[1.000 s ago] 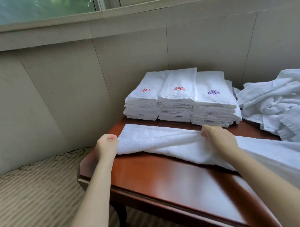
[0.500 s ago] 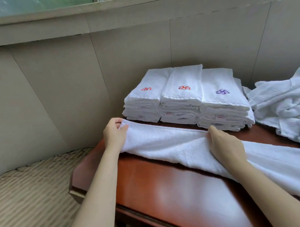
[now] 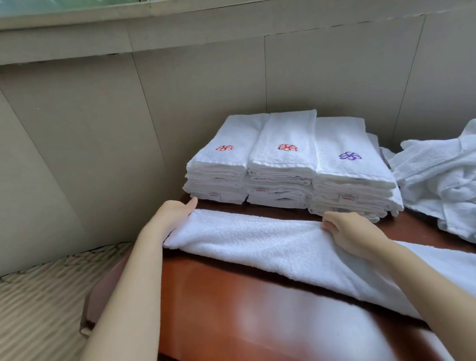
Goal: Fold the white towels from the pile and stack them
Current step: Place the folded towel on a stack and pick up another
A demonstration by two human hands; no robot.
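Note:
A long white towel [image 3: 260,241] lies folded lengthwise across the red-brown wooden table [image 3: 236,315], its right end running off the frame. My left hand [image 3: 176,212] holds the towel's left end, one finger stretched toward the stacks, and the cloth hides its other fingers. My right hand [image 3: 352,233] grips the far edge of the towel near its middle with curled fingers. Just behind the towel stand three stacks of folded white towels [image 3: 282,162], with red and purple emblems on top. The unfolded pile [image 3: 447,183] lies at the right.
A beige panelled wall [image 3: 201,100] rises right behind the stacks, under a window ledge. The table's left edge drops to striped carpet [image 3: 33,309]. Bare tabletop shows in front of the towel.
Both hands have carried the towel's edge away from me, closer to the stacks. My left hand's closed fist has loosened, and one finger now points forward.

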